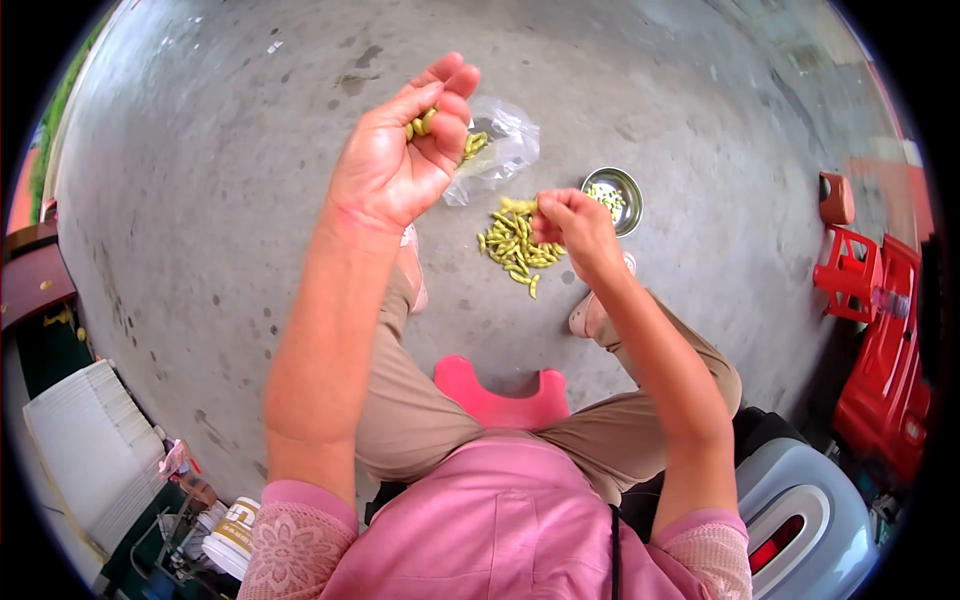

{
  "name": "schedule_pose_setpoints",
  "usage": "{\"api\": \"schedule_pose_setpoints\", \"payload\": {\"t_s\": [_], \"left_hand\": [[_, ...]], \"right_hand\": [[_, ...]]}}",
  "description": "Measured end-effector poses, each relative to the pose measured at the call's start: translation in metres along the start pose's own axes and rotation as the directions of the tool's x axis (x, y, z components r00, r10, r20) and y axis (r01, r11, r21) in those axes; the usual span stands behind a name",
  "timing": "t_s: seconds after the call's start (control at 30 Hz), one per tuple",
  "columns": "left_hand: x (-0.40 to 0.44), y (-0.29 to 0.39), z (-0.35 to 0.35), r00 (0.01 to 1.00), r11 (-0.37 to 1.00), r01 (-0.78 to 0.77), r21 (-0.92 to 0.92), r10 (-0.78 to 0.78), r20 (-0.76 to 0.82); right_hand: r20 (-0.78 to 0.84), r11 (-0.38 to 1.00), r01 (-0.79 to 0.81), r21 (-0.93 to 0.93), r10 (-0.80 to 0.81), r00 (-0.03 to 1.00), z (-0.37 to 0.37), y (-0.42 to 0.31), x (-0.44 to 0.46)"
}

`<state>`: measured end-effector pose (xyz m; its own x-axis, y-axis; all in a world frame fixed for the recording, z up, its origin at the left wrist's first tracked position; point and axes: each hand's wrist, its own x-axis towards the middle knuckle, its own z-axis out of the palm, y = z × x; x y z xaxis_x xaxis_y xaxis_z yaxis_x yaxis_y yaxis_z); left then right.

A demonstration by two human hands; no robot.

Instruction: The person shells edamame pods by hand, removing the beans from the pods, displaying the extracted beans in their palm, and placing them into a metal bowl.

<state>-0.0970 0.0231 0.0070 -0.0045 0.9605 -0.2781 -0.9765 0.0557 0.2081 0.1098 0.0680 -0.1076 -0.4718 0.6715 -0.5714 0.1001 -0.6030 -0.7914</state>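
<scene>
- On the grey concrete floor (700, 120), well in from its left and right edges, a loose heap of soybean pods (520, 250) lies between and just ahead of the person's two shoes.
- Just beside the heap, on the side toward the floor's right edge, stands a round metal bowl (641, 202); shelled beans (606, 195) lie scattered over part of its bottom.
- Beyond the heap, toward the floor's left edge, a clear plastic bag (515, 135) lies crumpled, with more green pods (474, 146) visible at its side.
- Left hand (390, 160): palm turned up, raised above the floor, its grip half closed, fingers curled loosely around a few pods (423, 123).
- Right hand (580, 228): over the heap's edge near the bowl, its grip pinched nearly shut, thumb against forefinger, on what looks like a pod (518, 205); whether it is whole or emptied cannot be told.
- Shelling seems to be at an early stage: some beans are out and in the bowl, while most pods in the heap look unopened.
</scene>
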Motion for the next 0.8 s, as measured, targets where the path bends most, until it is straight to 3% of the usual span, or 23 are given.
{"api": "schedule_pose_setpoints", "payload": {"t_s": [0.03,0.1,0.2,0.3,0.37,0.43,0.5,0.57,0.63,0.67,0.7,0.77,0.8], "left_hand": [[-0.001,0.0,0.002,0.996,0.999,-0.054,0.002,0.054,-0.065],[-0.002,0.0,0.002,0.995,0.996,-0.085,-0.002,0.085,-0.052],[-0.002,0.001,0.005,0.992,0.992,-0.122,-0.01,0.122,-0.013],[-0.005,-0.01,0.008,0.992,0.992,-0.12,0.023,0.121,-0.023],[-0.006,-0.019,0.008,0.995,0.999,-0.014,-0.049,0.018,0.096],[-0.007,-0.034,0.015,0.995,0.999,0.022,-0.046,-0.018,0.098],[-0.008,-0.051,0.018,0.987,0.995,0.103,0.001,-0.103,0.124],[-0.006,-0.066,0.017,0.981,0.99,0.142,0.019,-0.144,0.13],[-0.004,-0.083,0.015,0.993,0.982,0.013,0.189,-0.034,0.11],[-0.004,-0.091,0.015,0.994,0.947,-0.069,0.314,0.04,0.1],[-0.003,-0.098,0.015,0.995,0.945,-0.054,0.323,0.025,0.095],[-0.002,-0.108,0.016,0.969,0.698,-0.243,0.674,0.206,0.136],[-0.002,-0.113,0.013,0.952,0.624,-0.307,0.719,0.205,0.228]], "right_hand": [[0.001,1.0,0.0,-0.001,0.0,1.0,0.01,-0.003,0.012],[-0.054,0.968,0.104,0.229,-0.094,0.994,0.029,-0.009,0.029],[-0.11,0.93,0.101,0.354,-0.066,0.992,0.048,-0.004,0.039],[-0.015,0.944,0.019,0.33,-0.015,1.0,0.046,-0.002,0.014],[-0.001,0.948,0.011,0.317,-0.011,1.0,0.039,-0.012,-0.012],[0.011,0.791,-0.12,0.599,0.142,0.99,0.028,-0.023,-0.034],[0.042,0.747,-0.116,0.654,0.117,0.992,0.022,-0.03,-0.044],[-0.004,0.712,0.013,0.702,-0.014,1.0,0.041,-0.05,-0.057],[-0.007,0.661,0.043,0.749,-0.058,0.998,0.05,-0.056,-0.06],[-0.01,0.578,0.07,0.813,-0.107,0.994,0.053,-0.055,-0.058],[-0.019,0.487,0.094,0.868,-0.157,0.987,0.052,-0.055,-0.056],[-0.021,0.426,0.063,0.903,-0.101,0.995,0.046,-0.047,-0.05],[0.0,0.417,0.062,0.907,-0.146,0.989,0.045,-0.046,-0.047]]}}
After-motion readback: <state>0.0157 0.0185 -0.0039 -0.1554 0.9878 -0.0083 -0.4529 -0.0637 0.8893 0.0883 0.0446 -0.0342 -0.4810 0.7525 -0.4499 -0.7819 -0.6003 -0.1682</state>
